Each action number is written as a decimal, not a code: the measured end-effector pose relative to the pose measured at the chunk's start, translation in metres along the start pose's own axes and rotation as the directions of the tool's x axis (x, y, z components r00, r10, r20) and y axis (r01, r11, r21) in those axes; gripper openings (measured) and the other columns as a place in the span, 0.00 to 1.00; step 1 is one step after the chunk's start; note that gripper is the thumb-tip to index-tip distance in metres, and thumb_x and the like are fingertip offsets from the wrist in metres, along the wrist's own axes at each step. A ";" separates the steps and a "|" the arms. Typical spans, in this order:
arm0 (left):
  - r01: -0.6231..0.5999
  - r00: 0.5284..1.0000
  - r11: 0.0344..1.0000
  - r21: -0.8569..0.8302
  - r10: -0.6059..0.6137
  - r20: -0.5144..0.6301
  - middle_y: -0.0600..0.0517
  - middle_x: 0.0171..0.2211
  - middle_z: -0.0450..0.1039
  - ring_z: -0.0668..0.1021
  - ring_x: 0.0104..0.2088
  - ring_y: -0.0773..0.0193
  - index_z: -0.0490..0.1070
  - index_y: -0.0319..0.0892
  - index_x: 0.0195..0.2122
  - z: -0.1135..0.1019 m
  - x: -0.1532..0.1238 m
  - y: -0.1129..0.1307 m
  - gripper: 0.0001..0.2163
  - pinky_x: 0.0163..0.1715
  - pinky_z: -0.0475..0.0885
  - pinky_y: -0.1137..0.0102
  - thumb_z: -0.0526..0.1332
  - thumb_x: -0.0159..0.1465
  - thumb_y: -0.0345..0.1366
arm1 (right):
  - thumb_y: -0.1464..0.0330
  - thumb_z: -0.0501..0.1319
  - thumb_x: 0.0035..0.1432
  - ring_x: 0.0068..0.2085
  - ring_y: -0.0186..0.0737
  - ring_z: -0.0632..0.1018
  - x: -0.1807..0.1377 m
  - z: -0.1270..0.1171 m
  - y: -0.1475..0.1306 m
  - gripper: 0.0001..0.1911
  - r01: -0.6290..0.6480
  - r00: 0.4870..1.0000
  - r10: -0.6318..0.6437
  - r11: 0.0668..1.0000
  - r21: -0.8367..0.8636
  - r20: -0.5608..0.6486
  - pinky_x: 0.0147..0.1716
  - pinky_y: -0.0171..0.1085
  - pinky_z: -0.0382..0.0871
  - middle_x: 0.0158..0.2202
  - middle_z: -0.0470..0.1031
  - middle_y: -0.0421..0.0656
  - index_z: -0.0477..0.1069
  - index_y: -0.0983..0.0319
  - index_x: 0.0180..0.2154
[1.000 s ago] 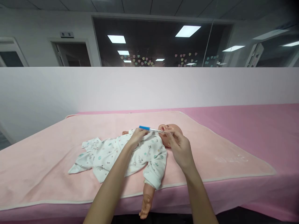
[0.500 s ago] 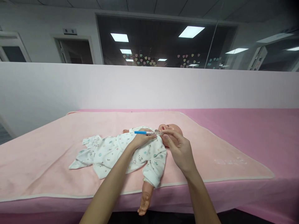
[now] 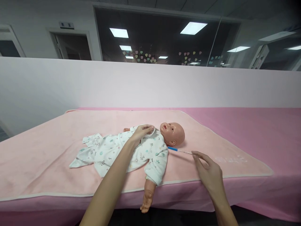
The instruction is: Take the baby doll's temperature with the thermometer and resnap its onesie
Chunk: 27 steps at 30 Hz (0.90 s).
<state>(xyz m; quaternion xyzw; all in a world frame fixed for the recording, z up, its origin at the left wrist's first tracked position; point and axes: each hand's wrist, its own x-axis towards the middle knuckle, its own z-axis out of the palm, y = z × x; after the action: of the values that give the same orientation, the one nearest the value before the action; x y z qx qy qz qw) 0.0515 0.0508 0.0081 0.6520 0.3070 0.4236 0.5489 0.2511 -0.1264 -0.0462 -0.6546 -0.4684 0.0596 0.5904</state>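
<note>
A baby doll point(image 3: 174, 133) lies on its back, its head to the right, dressed in a white printed outfit point(image 3: 113, 147). My left hand point(image 3: 142, 132) rests over the doll's chest, thumb and fingers pinching the collar point(image 3: 151, 133) of the outfit and lifting its edge. To the right of the doll's shoulder, my right hand point(image 3: 207, 168) is closed in a pinch on the clear end of a slim thermometer point(image 3: 180, 150). Its blue end points left, near the doll's neck and shoulder. One bare doll arm point(image 3: 148, 194) hangs over the front edge.
Beneath the doll is a peach blanket point(image 3: 47, 157) with a pale border, spread on a pink-covered table point(image 3: 258, 135). A low white partition point(image 3: 150, 84) stands behind it. Beyond that are a dark window point(image 3: 160, 34) with heart stickers and a doorway point(image 3: 72, 47).
My right hand has moved right and toward me with the thermometer, away from above the doll's chest. My left hand now lifts the collar. The doll's face is uncovered.
</note>
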 end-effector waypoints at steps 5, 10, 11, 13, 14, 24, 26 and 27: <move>0.047 0.998 0.995 -0.086 -0.051 -0.047 0.50 0.30 0.74 0.71 0.29 0.69 0.75 0.38 0.34 -0.003 0.000 0.002 0.16 0.33 0.65 0.72 0.67 0.47 0.42 | 0.62 0.50 0.52 0.39 0.51 0.74 -0.001 -0.011 0.054 0.15 0.015 1.000 -0.018 0.897 -0.442 -0.002 0.37 0.47 0.66 0.39 0.74 0.49 0.73 0.60 0.33; 0.078 0.994 0.974 -0.212 -0.092 -0.056 0.50 0.31 0.74 0.73 0.30 0.68 0.74 0.39 0.36 -0.004 0.001 0.000 0.18 0.34 0.66 0.71 0.70 0.43 0.38 | 0.66 0.49 0.54 0.46 0.53 0.70 0.003 0.019 0.020 0.17 0.163 0.968 -0.233 0.861 -0.481 -0.090 0.38 0.48 0.66 0.48 0.68 0.54 0.72 0.62 0.39; 0.084 0.993 0.971 -0.224 -0.100 -0.061 0.50 0.31 0.74 0.73 0.30 0.68 0.74 0.39 0.35 -0.003 0.002 -0.001 0.18 0.34 0.66 0.71 0.70 0.42 0.37 | 0.67 0.48 0.55 0.45 0.50 0.71 0.006 0.030 0.004 0.16 0.228 0.955 -0.284 0.883 -0.411 -0.080 0.37 0.46 0.67 0.47 0.69 0.52 0.70 0.62 0.41; 0.088 0.992 0.969 -0.233 -0.107 -0.071 0.51 0.31 0.74 0.73 0.29 0.69 0.74 0.39 0.34 -0.003 0.003 -0.002 0.18 0.34 0.67 0.71 0.71 0.40 0.35 | 0.69 0.47 0.57 0.39 0.43 0.74 0.016 0.057 -0.029 0.15 0.408 0.912 -0.405 0.879 -0.248 0.065 0.36 0.39 0.68 0.40 0.73 0.47 0.70 0.60 0.40; 0.082 0.992 0.969 -0.232 -0.103 -0.077 0.51 0.30 0.74 0.73 0.28 0.69 0.74 0.39 0.34 -0.003 0.003 -0.002 0.18 0.33 0.67 0.71 0.71 0.40 0.35 | 0.71 0.47 0.57 0.37 0.41 0.74 0.021 0.072 -0.043 0.14 0.461 0.887 -0.441 0.854 -0.240 0.136 0.35 0.37 0.67 0.37 0.74 0.47 0.70 0.60 0.39; -0.005 0.998 0.984 -0.178 -0.007 -0.062 0.54 0.26 0.71 0.72 0.27 0.71 0.72 0.39 0.30 0.000 0.003 -0.003 0.15 0.33 0.67 0.73 0.70 0.41 0.35 | 0.74 0.47 0.56 0.32 0.39 0.75 0.029 0.138 -0.048 0.15 0.408 0.912 -0.391 0.830 -0.380 0.125 0.27 0.35 0.67 0.39 0.70 0.48 0.67 0.63 0.42; -0.030 0.997 0.987 -0.159 0.019 -0.076 0.53 0.28 0.72 0.73 0.30 0.69 0.73 0.39 0.31 0.001 0.002 -0.001 0.14 0.34 0.67 0.72 0.69 0.43 0.36 | 0.75 0.45 0.57 0.37 0.39 0.75 0.029 0.135 -0.043 0.16 0.433 0.897 -0.442 0.881 -0.189 -0.009 0.32 0.34 0.68 0.39 0.71 0.47 0.67 0.63 0.42; -0.042 0.996 0.988 -0.147 0.029 -0.086 0.52 0.29 0.73 0.73 0.31 0.68 0.74 0.39 0.32 0.002 0.002 0.000 0.14 0.34 0.67 0.72 0.68 0.44 0.36 | 0.75 0.44 0.57 0.38 0.38 0.75 0.028 0.135 -0.042 0.16 0.460 0.882 -0.468 0.882 -0.105 -0.064 0.35 0.34 0.68 0.38 0.71 0.47 0.68 0.62 0.40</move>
<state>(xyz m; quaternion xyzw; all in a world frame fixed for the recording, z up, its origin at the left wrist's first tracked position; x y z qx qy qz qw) 0.0542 0.0511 0.0084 0.5965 0.2855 0.4818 0.5750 0.1587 -0.0157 -0.0377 -0.5504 -0.5873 -0.1325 0.5784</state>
